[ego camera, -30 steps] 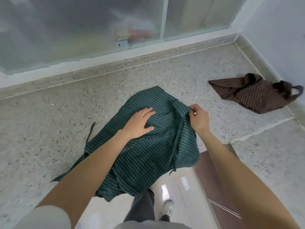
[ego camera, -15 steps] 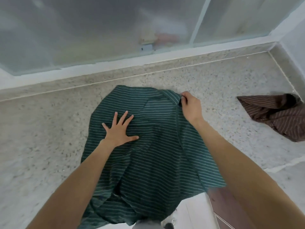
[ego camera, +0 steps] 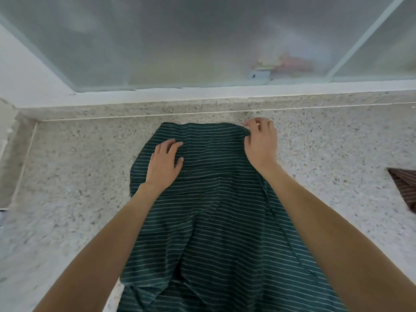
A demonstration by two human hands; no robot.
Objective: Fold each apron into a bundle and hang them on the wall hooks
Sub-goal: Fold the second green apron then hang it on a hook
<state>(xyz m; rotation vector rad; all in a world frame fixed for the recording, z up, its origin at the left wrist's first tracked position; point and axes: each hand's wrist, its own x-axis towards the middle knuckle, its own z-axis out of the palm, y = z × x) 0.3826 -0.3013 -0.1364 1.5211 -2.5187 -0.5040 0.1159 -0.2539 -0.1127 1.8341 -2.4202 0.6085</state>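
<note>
- The green striped apron lies spread on the speckled stone counter, its near end hanging off the edge.
- The left hand presses it flat with fingers straight; the right hand pinches the far right corner.
- I'd keep the left palm firm and align edges before folding.
- A brown apron lies far right; frosted glass stands behind.

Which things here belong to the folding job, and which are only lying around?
Job:
- green striped apron, spread on the counter
- brown striped apron, waiting at the right edge
- left hand, flat on the green apron
- right hand, pinching its far corner

Lying around:
- speckled counter
- frosted window
</note>
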